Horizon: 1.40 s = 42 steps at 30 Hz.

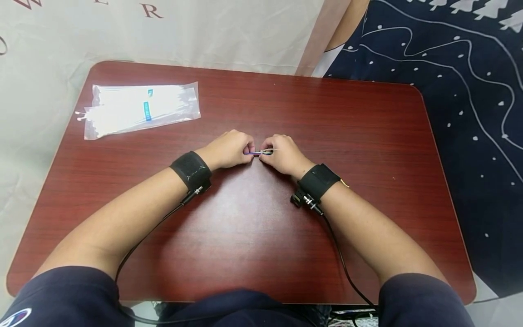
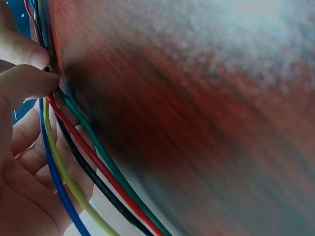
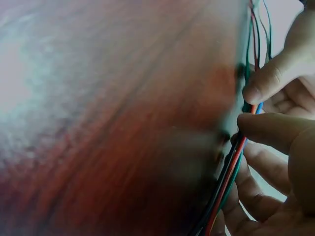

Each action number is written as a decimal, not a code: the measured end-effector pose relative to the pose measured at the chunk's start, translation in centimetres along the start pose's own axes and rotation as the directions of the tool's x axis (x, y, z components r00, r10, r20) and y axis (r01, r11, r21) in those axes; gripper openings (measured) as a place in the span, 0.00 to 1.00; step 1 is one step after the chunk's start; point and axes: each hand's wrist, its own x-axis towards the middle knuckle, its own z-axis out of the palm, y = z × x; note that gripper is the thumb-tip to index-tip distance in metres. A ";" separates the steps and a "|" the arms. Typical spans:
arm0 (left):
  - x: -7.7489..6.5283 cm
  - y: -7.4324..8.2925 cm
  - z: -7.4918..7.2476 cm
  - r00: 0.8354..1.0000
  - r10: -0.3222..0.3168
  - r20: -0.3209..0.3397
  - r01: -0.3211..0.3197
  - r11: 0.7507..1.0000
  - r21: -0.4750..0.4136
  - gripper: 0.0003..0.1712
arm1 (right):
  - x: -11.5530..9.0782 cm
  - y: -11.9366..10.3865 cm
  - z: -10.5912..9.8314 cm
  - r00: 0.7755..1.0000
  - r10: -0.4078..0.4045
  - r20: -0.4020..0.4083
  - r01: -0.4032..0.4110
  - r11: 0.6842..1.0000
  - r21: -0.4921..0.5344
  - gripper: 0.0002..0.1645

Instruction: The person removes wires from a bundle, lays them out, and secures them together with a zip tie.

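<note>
Several coloured wires [image 1: 256, 153] run between the two hands over the middle of the table. My left hand [image 1: 230, 150] pinches them between thumb and fingertips. In the left wrist view, blue, yellow, black, red and green wires [image 2: 106, 170] fan out below that thumb. Close beside it, my right hand [image 1: 288, 155] also pinches the bundle. Past that hand's fingers, the wires [image 3: 227, 179] lie close together in the right wrist view. A thin pale strip [image 1: 270, 149] curves by the right fingertips; its kind is too small to tell. The palms hide parts of the wires.
A clear plastic bag [image 1: 180, 106] of white cable ties lies at the table's back left, some ends poking out on its left. The red-brown wooden table [image 1: 347, 122] has rounded corners. Black wrist bands [image 1: 191, 171] trail cables [image 1: 339, 254] toward the body.
</note>
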 end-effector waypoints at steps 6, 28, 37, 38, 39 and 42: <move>-0.1 0.5 -0.3 1.000 0.015 -0.003 -0.015 1.000 0.005 0.03 | -0.1 -0.7 -1.0 0.996 0.047 0.071 -0.051 0.997 0.061 0.09; -2.7 4.9 -3.7 1.000 0.015 -0.013 -0.014 0.999 0.044 0.10 | -0.1 -1.0 -1.8 0.989 0.095 0.110 -0.101 0.994 0.050 0.09; -2.3 3.9 -3.0 0.998 0.067 -0.009 -0.066 0.996 0.065 0.13 | -0.7 -1.2 -2.3 0.989 0.108 0.102 -0.113 0.992 0.051 0.08; -2.3 3.9 -3.0 0.998 0.068 -0.013 -0.067 0.995 0.067 0.13 | -0.7 -1.2 -2.3 0.989 0.109 0.102 -0.115 0.992 0.054 0.08; -2.2 3.9 -2.9 0.997 0.070 -0.017 -0.069 0.996 0.064 0.13 | -0.8 -1.1 -2.3 0.989 0.109 0.100 -0.115 0.992 0.055 0.08; -2.5 4.6 -3.3 0.998 0.064 -0.027 -0.062 0.996 0.070 0.12 | -0.9 -1.0 -2.3 0.989 0.113 0.096 -0.119 0.991 0.060 0.08</move>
